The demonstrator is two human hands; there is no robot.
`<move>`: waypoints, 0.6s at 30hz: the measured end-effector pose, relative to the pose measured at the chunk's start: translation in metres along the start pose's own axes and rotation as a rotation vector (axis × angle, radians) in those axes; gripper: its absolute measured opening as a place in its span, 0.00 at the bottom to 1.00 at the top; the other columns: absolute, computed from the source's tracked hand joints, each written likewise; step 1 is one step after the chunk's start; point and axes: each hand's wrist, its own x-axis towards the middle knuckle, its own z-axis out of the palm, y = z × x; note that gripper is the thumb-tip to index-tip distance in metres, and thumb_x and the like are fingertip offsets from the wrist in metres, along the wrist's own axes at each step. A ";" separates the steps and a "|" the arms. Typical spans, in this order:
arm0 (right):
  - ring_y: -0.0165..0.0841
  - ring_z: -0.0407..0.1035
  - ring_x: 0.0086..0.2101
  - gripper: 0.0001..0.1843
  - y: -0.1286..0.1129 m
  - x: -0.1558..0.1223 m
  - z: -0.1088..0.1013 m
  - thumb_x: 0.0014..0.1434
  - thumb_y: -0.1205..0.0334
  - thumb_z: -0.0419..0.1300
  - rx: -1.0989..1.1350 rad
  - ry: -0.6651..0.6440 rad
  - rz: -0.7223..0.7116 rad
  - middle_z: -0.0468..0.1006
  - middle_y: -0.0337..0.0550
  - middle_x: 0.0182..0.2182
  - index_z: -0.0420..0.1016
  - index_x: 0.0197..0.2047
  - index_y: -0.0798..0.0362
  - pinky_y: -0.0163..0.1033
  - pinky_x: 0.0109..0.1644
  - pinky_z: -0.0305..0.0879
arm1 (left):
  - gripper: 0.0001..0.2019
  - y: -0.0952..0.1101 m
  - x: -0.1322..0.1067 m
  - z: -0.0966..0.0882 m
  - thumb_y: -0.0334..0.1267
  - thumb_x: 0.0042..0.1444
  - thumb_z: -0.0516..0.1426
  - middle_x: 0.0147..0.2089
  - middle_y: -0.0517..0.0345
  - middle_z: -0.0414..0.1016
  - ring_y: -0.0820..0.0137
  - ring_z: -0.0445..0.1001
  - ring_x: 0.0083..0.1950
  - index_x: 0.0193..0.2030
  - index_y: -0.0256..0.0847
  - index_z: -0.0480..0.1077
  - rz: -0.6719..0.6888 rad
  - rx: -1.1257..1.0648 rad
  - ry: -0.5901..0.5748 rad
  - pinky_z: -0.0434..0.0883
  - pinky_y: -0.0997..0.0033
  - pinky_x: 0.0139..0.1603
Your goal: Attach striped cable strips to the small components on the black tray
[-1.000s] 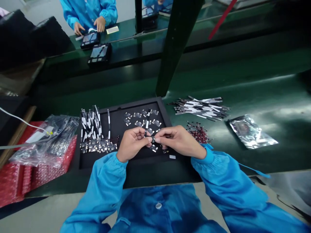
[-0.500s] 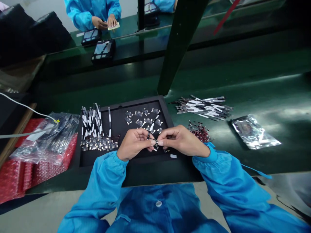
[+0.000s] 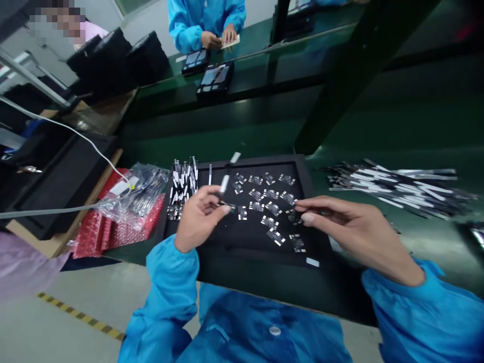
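My left hand [image 3: 198, 218] is closed on a thin black and white strip [image 3: 224, 185] whose white end sticks up above the fingers, over the left part of a black tray [image 3: 245, 243]. My right hand [image 3: 353, 233] reaches across the tray's right side, fingers stretched toward the small black chips [image 3: 269, 205] scattered in the tray; its fingertips touch or nearly touch one chip. A bunch of finished strips [image 3: 183, 185] lies at the tray's left end.
A pile of loose strips [image 3: 397, 185] lies right of the tray on the green belt [image 3: 416, 136]. Plastic bags on red packs [image 3: 124, 212] sit at the left, with a white cable [image 3: 75, 132] over them. Across the belt another person's hands [image 3: 217, 38] work by dark trays [image 3: 214, 78].
My hands have come apart: the left keeps the strip and moved left, the right stretched out toward the chips. My head turned left, shifting the view.
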 end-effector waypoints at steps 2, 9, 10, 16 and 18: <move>0.42 0.79 0.36 0.16 -0.001 -0.001 -0.003 0.57 0.45 0.67 -0.023 0.052 -0.002 0.84 0.45 0.39 0.84 0.43 0.46 0.44 0.37 0.78 | 0.23 -0.007 -0.002 -0.030 0.40 0.50 0.68 0.31 0.63 0.72 0.73 0.72 0.33 0.52 0.39 0.72 0.001 0.127 0.168 0.69 0.73 0.36; 0.38 0.76 0.28 0.16 0.000 -0.002 -0.009 0.56 0.44 0.67 -0.057 0.148 -0.035 0.82 0.43 0.29 0.84 0.40 0.47 0.43 0.31 0.75 | 0.23 -0.034 -0.007 -0.078 0.47 0.50 0.66 0.28 0.61 0.71 0.70 0.69 0.29 0.50 0.34 0.75 -0.093 0.457 0.347 0.68 0.68 0.36; 0.38 0.75 0.28 0.16 0.001 -0.001 -0.010 0.56 0.45 0.67 -0.051 0.165 -0.042 0.81 0.43 0.28 0.84 0.40 0.47 0.43 0.31 0.74 | 0.22 -0.036 -0.008 -0.079 0.47 0.51 0.65 0.29 0.60 0.72 0.69 0.71 0.30 0.48 0.35 0.76 -0.074 0.525 0.373 0.69 0.66 0.38; 0.34 0.74 0.26 0.12 0.004 0.001 -0.014 0.57 0.50 0.68 -0.010 0.282 -0.075 0.80 0.40 0.27 0.83 0.39 0.47 0.41 0.31 0.73 | 0.19 -0.031 -0.010 -0.053 0.44 0.58 0.60 0.48 0.44 0.73 0.56 0.74 0.49 0.51 0.34 0.77 0.251 0.961 0.490 0.70 0.55 0.54; 0.34 0.73 0.25 0.10 0.004 0.002 -0.018 0.57 0.52 0.68 -0.019 0.325 -0.104 0.80 0.40 0.26 0.83 0.39 0.48 0.40 0.30 0.73 | 0.18 -0.026 -0.007 -0.031 0.43 0.62 0.58 0.49 0.45 0.73 0.56 0.73 0.52 0.54 0.36 0.76 0.342 0.935 0.320 0.70 0.56 0.56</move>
